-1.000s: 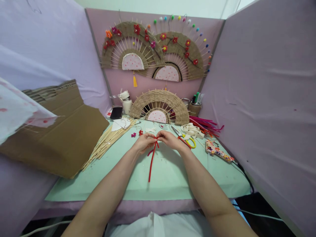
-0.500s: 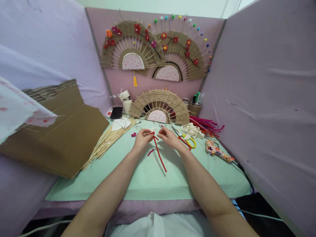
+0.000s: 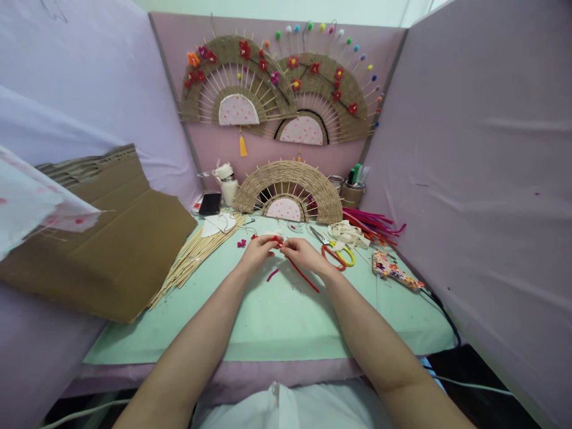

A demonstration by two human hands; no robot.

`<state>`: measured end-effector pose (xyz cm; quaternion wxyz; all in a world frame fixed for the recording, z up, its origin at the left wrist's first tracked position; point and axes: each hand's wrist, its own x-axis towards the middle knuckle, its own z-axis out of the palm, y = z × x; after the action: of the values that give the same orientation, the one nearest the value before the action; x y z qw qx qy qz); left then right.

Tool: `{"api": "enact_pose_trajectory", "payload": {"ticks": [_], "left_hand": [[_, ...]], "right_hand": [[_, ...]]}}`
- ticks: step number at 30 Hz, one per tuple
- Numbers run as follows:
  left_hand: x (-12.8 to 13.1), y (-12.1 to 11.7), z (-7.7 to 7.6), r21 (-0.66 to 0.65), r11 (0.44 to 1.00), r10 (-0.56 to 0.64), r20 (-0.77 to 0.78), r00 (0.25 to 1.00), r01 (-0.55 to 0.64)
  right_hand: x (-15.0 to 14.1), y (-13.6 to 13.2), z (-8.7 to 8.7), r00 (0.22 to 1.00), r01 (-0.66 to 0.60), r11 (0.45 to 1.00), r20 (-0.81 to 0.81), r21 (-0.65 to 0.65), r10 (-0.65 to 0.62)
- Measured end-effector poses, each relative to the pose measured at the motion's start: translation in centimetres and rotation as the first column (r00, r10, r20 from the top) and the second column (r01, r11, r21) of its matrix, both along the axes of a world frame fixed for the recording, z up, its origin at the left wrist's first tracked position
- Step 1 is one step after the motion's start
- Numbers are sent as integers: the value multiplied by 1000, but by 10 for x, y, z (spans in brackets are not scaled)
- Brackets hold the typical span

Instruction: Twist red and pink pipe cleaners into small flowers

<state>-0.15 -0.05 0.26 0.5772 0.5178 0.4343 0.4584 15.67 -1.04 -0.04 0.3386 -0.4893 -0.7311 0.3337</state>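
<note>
Between my two hands is a red pipe cleaner (image 3: 304, 277), its upper end bent into a small shape and its long tail slanting down to the right. My left hand (image 3: 259, 251) pinches the bent end with thumb and fingers. My right hand (image 3: 301, 252) grips the pipe cleaner just beside it, the tail coming out below the palm. A short magenta piece (image 3: 272, 275) lies on the green tabletop below my hands. Left of my left hand sits a small magenta flower (image 3: 242, 243), and a red one (image 3: 254, 236) is partly hidden behind the fingers.
A half-round twine fan (image 3: 288, 173) stands at the back. Scissors (image 3: 335, 250), a patterned glue gun (image 3: 395, 271) and pink and red pipe cleaners (image 3: 373, 220) lie to the right. Thin sticks (image 3: 192, 259) and a cardboard sheet (image 3: 98, 238) are at left. Decorated fans (image 3: 322, 68) hang behind.
My right hand has moved slightly left and down and closed on the pipe cleaner. The tail has swung up to the right. My left hand stays nearly in place.
</note>
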Motion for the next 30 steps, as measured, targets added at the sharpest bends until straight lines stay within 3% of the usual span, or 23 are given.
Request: {"api": "enact_pose_trajectory", "payload": {"ticks": [4,8,13,18,24,30], "left_hand": [[-4,4,-1,42,998,-54,-1,999,54],[-5,10,-9,75,997,-16,-13,1000,17],[-4,6,-7,19,1000,17,81,997,-18],[-3,-1,2,-19,1000,-8,179,984,12],[-4,-1,2,-34,999,-24,178,984,31],[-4,-4,2,-61,990,-119,139,983,129]], "right_hand": [[2,-1,5,999,0,1000,-36,-21,0],[4,1,2,999,15,1000,-36,-16,-15],[3,3,1,966,195,979,-181,56,-182],[2,2,8,958,80,994,-283,81,-54],[4,5,7,976,129,979,-197,158,-97],[8,6,8,987,143,953,-117,268,-115]]}}
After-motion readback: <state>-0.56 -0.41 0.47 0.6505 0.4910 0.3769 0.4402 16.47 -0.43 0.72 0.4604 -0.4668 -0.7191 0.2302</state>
